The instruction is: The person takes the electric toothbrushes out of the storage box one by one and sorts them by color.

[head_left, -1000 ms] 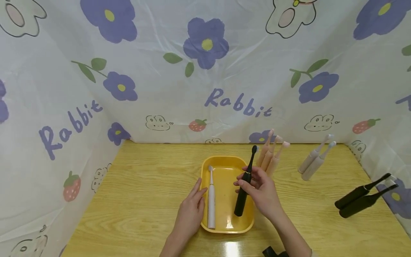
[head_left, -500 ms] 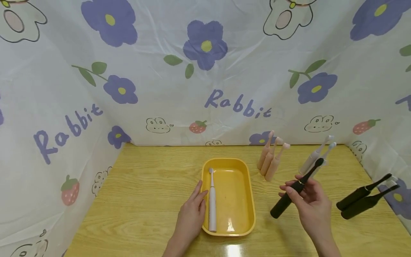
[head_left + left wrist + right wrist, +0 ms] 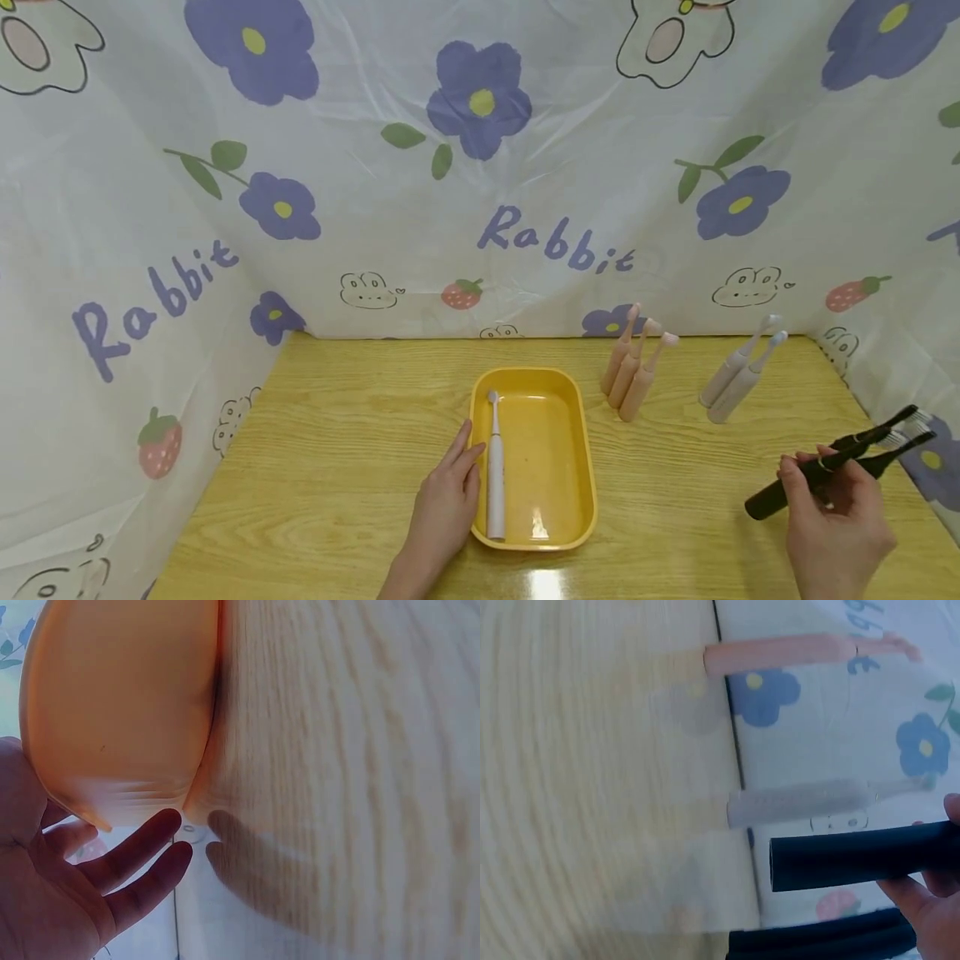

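My right hand [image 3: 840, 525] pinches a black electric toothbrush [image 3: 772, 498], tilted with its head up to the right. It overlaps the two other black electric toothbrushes [image 3: 896, 452] standing at the table's right side, whose handles are mostly hidden. In the right wrist view the held black handle [image 3: 847, 857] is just above a standing black handle [image 3: 817, 939]. With relaxed, spread fingers, my left hand [image 3: 442, 504] touches the left rim of a yellow tray [image 3: 543, 467]. Inside that tray, along its left wall, lies a white electric toothbrush [image 3: 496, 492].
Behind the tray's right side, several pink electric toothbrushes [image 3: 636, 392] stand upright in a row. Further right stand two pale grey electric toothbrushes [image 3: 733, 392]. A printed cloth [image 3: 480, 225] closes off the wooden table [image 3: 337, 467] at the back and sides.
The right hand has carried the black electric toothbrush from over the tray across to the right, up to the standing black pair. The left hand and tray have stayed put.
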### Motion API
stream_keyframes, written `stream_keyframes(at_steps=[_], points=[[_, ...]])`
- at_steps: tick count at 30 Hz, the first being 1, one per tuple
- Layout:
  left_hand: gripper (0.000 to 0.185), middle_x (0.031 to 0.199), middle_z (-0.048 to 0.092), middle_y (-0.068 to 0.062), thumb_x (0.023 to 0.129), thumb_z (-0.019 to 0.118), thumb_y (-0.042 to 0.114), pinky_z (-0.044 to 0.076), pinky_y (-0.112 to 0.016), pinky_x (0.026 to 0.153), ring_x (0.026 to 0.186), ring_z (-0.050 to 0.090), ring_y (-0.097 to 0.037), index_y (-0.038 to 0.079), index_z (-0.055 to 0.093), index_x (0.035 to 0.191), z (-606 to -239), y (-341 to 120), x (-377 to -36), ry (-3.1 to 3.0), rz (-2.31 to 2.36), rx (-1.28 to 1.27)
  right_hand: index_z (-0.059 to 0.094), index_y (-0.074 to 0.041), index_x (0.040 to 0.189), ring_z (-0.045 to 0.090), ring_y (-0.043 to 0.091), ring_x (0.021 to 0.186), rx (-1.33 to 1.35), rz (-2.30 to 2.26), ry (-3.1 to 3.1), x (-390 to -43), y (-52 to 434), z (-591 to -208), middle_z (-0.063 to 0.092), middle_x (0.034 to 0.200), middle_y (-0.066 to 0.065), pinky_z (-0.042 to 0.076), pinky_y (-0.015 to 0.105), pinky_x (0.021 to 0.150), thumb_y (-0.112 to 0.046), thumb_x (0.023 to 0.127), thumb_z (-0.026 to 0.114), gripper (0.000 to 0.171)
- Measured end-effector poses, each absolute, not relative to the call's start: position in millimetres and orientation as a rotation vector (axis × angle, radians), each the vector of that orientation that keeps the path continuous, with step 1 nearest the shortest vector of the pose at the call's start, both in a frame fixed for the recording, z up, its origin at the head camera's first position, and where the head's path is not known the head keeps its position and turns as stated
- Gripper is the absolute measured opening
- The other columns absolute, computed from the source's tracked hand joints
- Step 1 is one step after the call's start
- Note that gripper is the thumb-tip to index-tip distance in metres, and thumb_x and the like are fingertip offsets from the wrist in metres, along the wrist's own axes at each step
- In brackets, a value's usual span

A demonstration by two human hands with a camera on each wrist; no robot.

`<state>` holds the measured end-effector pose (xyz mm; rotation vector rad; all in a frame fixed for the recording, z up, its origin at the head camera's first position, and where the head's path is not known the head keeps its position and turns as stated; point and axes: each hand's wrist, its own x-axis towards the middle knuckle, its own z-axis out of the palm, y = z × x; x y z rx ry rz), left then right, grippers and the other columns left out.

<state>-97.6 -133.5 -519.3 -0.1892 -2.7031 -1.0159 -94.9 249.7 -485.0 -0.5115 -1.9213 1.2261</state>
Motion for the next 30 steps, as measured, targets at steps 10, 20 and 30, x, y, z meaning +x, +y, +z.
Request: stream_keyframes(at_steps=[10,20,30], points=[[0.029,0.156,0.045,-0.014,0.1,0.061,0.001,0.043,-0.021,0.052,0.069,0.06,-0.011,0.0,0.07,0.128,-518.8,-134.8,-97.3,-2.716,-1.009,-0.185,0.057,-0.024,0.143,0.054,-0.009,0.101,-1.031,1.139,-1.85,-84.1,272.5,-494.4,0.05,0.105,-0.029,0.046,0.018,0.096,-0.032,0.102,0.062,0.043],[0.029,0.156,0.045,-0.014,0.1,0.061,0.002,0.044,-0.021,0.053,0.08,0.066,-0.021,0.001,0.07,0.128,-519.4,-134.6,-98.1,-2.717,-0.992,-0.194,0.051,-0.037,0.141,0.051,0.004,0.127,-1.067,1.074,-1.878,-90.9,299.6,-509.8,0.049,0.116,-0.029,0.038,0.021,0.106,-0.03,0.106,0.054,0.036],[0.028,0.156,0.045,-0.013,0.1,0.061,0.002,0.039,-0.02,0.048,0.057,0.042,-0.005,0.001,0.071,0.127,-518.1,-133.3,-97.8,-2.712,-1.009,-0.187,0.052,-0.033,0.143,0.052,-0.001,0.122,-1.117,1.045,-1.889,-98.7,304.9,-516.6,0.047,0.113,-0.029,0.039,0.018,0.104,-0.033,0.105,0.055,0.038]])
